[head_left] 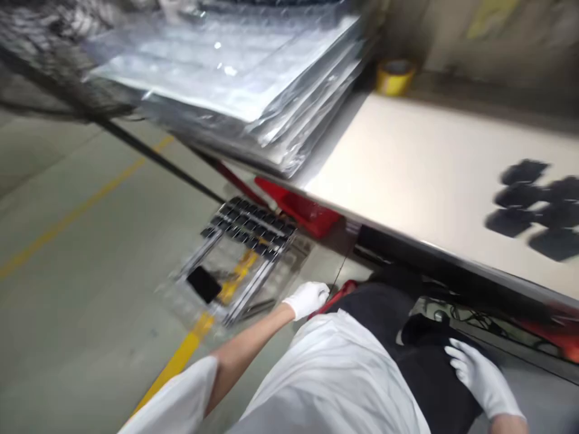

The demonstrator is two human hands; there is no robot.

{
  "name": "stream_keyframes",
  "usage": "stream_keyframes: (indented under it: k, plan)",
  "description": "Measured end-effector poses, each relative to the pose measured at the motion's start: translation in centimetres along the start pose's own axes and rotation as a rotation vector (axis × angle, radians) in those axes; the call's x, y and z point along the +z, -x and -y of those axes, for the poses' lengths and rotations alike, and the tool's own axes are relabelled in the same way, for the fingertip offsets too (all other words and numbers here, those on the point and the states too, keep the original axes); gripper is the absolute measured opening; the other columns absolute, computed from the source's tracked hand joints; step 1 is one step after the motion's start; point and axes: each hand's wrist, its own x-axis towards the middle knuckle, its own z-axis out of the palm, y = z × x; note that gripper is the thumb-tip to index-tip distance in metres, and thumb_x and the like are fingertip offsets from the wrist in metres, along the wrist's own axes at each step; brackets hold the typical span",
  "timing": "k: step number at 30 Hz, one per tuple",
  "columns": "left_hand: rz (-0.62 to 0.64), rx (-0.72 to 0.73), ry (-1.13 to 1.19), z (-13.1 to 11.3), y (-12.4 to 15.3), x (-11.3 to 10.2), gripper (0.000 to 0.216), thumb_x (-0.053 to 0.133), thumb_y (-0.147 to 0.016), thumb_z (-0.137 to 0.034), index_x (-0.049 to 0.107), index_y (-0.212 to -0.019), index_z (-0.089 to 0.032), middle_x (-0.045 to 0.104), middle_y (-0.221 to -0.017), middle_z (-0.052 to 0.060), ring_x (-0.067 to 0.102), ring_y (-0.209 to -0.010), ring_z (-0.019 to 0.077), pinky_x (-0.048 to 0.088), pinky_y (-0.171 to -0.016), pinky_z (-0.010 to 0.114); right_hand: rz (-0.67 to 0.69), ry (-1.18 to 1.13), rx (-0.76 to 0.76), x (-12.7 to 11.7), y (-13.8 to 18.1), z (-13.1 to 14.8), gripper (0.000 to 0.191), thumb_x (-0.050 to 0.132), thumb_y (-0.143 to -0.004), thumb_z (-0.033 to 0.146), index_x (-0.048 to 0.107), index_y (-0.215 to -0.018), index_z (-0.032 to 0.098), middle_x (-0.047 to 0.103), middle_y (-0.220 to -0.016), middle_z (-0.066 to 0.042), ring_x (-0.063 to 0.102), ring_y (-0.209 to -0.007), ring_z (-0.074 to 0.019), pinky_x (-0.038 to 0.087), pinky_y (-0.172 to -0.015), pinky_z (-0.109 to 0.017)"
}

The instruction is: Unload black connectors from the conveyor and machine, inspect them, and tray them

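Blur hides any writing on the yellow patch [493, 15] beyond the flat cream tabletop [407, 157]. My white-gloved left hand [310, 299] is half curled beside a slim red object [338, 295], grip unclear; my white-gloved right hand [479, 374], fingers slightly parted and empty, is over my black trousers [429, 374]. Grey-green, yellow-striped floor [67, 337] stretches leftward.

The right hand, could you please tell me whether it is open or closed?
Open: the right hand shows extended fingers over the dark trousers.
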Motion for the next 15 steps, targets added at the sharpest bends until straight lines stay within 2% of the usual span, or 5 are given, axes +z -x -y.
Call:
stream_keyframes:
  k: [2, 5, 8, 12, 15]
  plan:
    - [-0.06, 0.192, -0.026, -4.4, -0.9, -2.8, 0.023, 0.058, -0.1, -0.039, 0.076, -0.099, -0.025, 0.076, -0.102, 0.008, 0.071, -0.097, 0.0219, 0.056, -0.095, 0.04, -0.055, -0.05, -0.021, 0.2, 0.3, -0.9, 0.045, 0.078, -0.069, 0.033, 0.069, -0.109, 0.016, 0.079, -0.092, -0.015, 0.063, -0.054, -0.0156, 0.042, -0.043, -0.021]
    - [-0.372, 0.63, 0.019, -12.6, -2.3, -8.2, 0.025, 0.056, -0.098, -0.043, 0.078, -0.091, -0.032, 0.075, -0.084, 0.004, 0.068, -0.079, 0.0203, 0.056, -0.083, 0.037, -0.123, -0.127, -0.051, -0.4, 1.1, -2.2, 0.039, 0.073, -0.075, 0.035, 0.069, -0.107, 0.013, 0.077, -0.081, -0.012, 0.058, -0.047, -0.012, 0.033, -0.04, -0.018]
    - [-0.667, 0.901, 0.173, -21.7, -8.2, -12.7, 0.035, 0.061, -0.095, -0.043, 0.069, -0.066, -0.026, 0.065, -0.063, 0.001, 0.06, -0.061, 0.0172, 0.05, -0.069, 0.034, -0.185, -0.155, -0.032, -1.7, 1.9, -3.4, 0.034, 0.069, -0.08, 0.036, 0.069, -0.104, 0.012, 0.074, -0.072, -0.01, 0.052, -0.041, -0.01, 0.027, -0.037, -0.016]
    - [-0.743, 0.842, 0.455, -31.4, -21.7, -13.5, 0.053, 0.057, -0.099, -0.043, 0.052, -0.05, -0.022, 0.051, -0.048, -0.001, 0.052, -0.053, 0.0144, 0.043, -0.063, 0.03, -0.181, -0.233, -0.018, -2.6, 2.6, -4.5, 0.034, 0.065, -0.086, 0.041, 0.069, -0.105, 0.012, 0.071, -0.07, -0.008, 0.049, -0.04, -0.0083, 0.025, -0.037, -0.015]
    - [-0.803, 0.675, 0.494, -34.5, -29.2, -12.4, 0.058, 0.057, -0.1, -0.039, 0.047, -0.046, -0.021, 0.046, -0.047, -0.001, 0.049, -0.054, 0.0138, 0.04, -0.064, 0.029, -0.213, -0.234, 0.009, -2.4, 2.8, -4.8, 0.034, 0.058, -0.092, 0.045, 0.067, -0.104, 0.014, 0.068, -0.068, -0.006, 0.047, -0.039, -0.0079, 0.024, -0.036, -0.016]
